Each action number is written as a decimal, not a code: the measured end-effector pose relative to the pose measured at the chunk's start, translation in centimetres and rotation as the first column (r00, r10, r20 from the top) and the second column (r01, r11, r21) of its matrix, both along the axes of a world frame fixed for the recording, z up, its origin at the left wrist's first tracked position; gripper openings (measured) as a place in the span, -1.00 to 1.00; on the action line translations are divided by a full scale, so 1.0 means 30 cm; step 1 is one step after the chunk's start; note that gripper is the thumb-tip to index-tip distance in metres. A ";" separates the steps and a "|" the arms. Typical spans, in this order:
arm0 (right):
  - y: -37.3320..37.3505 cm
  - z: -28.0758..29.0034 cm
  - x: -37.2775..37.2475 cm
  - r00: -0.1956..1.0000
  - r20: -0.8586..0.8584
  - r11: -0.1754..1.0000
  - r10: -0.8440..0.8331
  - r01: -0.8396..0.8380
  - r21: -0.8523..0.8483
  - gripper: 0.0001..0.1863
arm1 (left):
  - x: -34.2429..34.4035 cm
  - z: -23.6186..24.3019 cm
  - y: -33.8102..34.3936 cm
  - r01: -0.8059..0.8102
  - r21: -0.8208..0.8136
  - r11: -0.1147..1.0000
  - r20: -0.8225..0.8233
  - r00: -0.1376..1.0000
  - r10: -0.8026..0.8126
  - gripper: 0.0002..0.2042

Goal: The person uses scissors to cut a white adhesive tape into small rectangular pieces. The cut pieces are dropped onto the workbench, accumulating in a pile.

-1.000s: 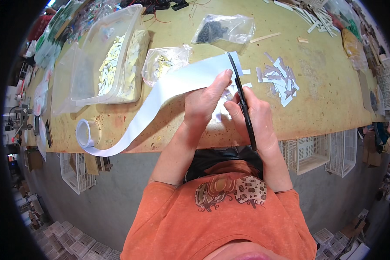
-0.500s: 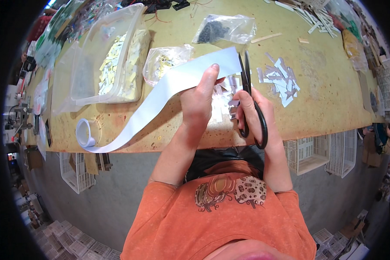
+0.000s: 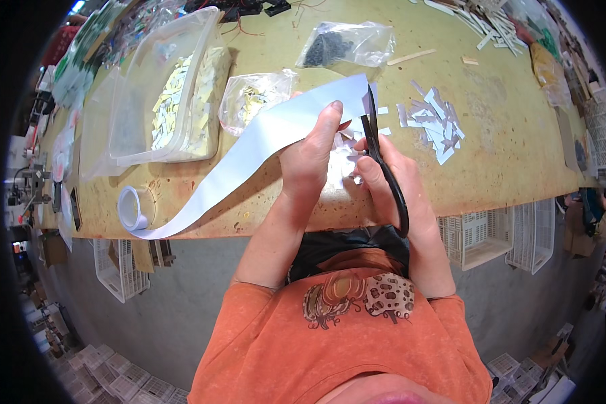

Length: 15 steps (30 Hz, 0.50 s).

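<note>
My left hand (image 3: 308, 159) grips a long white strip (image 3: 236, 158) near its far end, thumb on top; the strip curves back to a small roll (image 3: 133, 207) at the table's front left. My right hand (image 3: 400, 185) holds black-handled scissors (image 3: 377, 145), whose blades are at the strip's far end, reaching across its width. Small cut white pieces (image 3: 340, 168) lie under and between my hands, and a pile of white and greyish pieces (image 3: 438, 128) lies to the right.
A clear plastic tub (image 3: 212, 81) of pale yellow pieces and a bag (image 3: 246, 97) of similar pieces stand left. A bag of dark small parts (image 3: 326, 47), thin wooden sticks (image 3: 412, 57) and white slats (image 3: 498, 27) lie farther back. White crates (image 3: 478, 239) sit below the table edge.
The scissors swung open half a second ago and now have their blades at the strip's end again. My left hand has shifted slightly left and up since the first frame.
</note>
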State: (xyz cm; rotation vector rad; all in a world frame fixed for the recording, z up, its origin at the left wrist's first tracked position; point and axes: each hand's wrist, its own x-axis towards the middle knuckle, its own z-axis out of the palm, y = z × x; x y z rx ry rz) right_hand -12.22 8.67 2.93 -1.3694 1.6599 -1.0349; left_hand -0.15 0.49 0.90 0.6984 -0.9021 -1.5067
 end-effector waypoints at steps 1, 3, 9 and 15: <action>-0.002 -0.002 0.002 0.998 -0.060 1.000 -0.009 0.008 -0.014 -0.45 | 0.002 -0.001 0.000 0.007 0.001 1.000 -0.003 1.000 -0.007 -0.89; -0.008 -0.014 0.003 0.983 -0.179 0.999 -0.029 0.022 -0.042 -0.46 | 0.002 -0.004 0.000 0.019 0.002 1.000 0.003 1.000 -0.019 -0.89; -0.004 -0.069 -0.030 0.769 0.640 1.000 0.011 -0.011 -0.003 -0.43 | 0.006 -0.017 -0.011 0.017 -0.025 1.000 -0.033 0.999 -0.018 -0.90; -0.009 -0.089 -0.073 0.512 0.841 0.957 0.176 -0.290 -0.024 -0.06 | -0.020 0.028 0.003 0.136 0.071 0.988 -0.102 0.986 -0.129 -0.92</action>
